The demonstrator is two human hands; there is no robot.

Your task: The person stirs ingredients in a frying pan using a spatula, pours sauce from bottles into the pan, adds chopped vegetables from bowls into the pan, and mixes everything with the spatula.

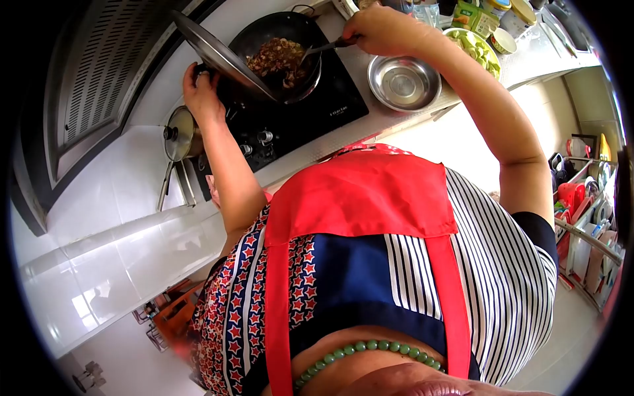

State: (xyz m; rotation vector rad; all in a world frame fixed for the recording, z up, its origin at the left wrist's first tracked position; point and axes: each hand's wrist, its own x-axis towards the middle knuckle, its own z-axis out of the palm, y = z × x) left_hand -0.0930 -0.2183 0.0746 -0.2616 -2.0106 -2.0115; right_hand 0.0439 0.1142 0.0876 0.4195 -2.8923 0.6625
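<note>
My left hand (203,96) grips a large pan lid (221,56) and holds it tilted on edge over the near left side of a black wok (264,32). The wok stands on the cooktop with chopped brown food (281,58) in it, partly hidden by the lid. My right hand (386,32) is closed round the dark handle of a spatula (325,47), whose head reaches into the food at the wok's right side. Below my right hand, a shiny steel bowl (404,82) sits on the counter.
The black cooktop (337,99) has knobs at its front. A lidded pot (181,135) stands to the left, below the range hood (99,72). At the right are a bowl of cut green vegetables (477,51), a green packet (474,18), several containers and a dish rack (591,231).
</note>
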